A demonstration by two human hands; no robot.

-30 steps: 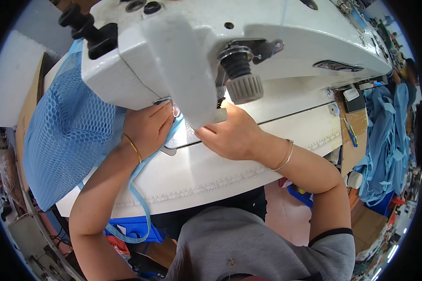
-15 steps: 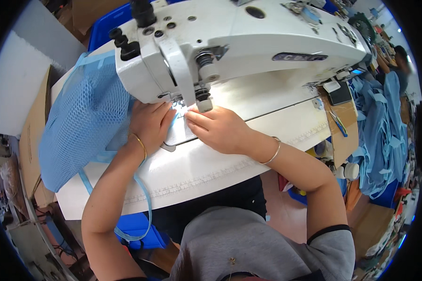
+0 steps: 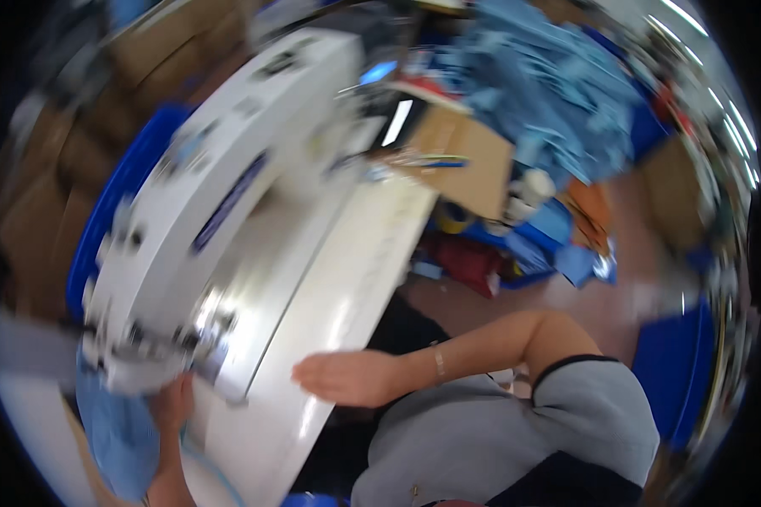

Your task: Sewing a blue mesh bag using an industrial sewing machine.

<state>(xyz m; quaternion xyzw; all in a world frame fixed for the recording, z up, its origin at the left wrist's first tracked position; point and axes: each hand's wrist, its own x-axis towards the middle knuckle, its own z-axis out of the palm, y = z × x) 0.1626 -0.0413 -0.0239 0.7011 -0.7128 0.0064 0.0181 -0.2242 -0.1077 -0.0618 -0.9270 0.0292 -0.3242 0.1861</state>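
Note:
The white sewing machine (image 3: 220,177) slants across the left of the picture, blurred by motion. Beside its needle end, my left hand (image 3: 173,404) rests at the blue mesh fabric (image 3: 123,431); its fingers are partly hidden and smeared. A light-blue strap (image 3: 211,469) trails over the white sewing table (image 3: 330,287) near my left wrist. My right hand (image 3: 347,378) is off the needle area, over the front edge of the table, with fingers stretched out together and nothing visible in them.
Beyond the table's right end, a pen (image 3: 440,160) lies on a cardboard piece (image 3: 473,156). A heap of light-blue fabric (image 3: 541,68) is behind it. Thread cones (image 3: 528,190), orange cloth (image 3: 592,215) and a blue bin (image 3: 672,372) stand to the right. Cardboard boxes (image 3: 42,220) are at the far left.
The view has swung to the right, so the machine and mesh now appear farther left. My right hand has left the needle area and drawn back to the table's front edge.

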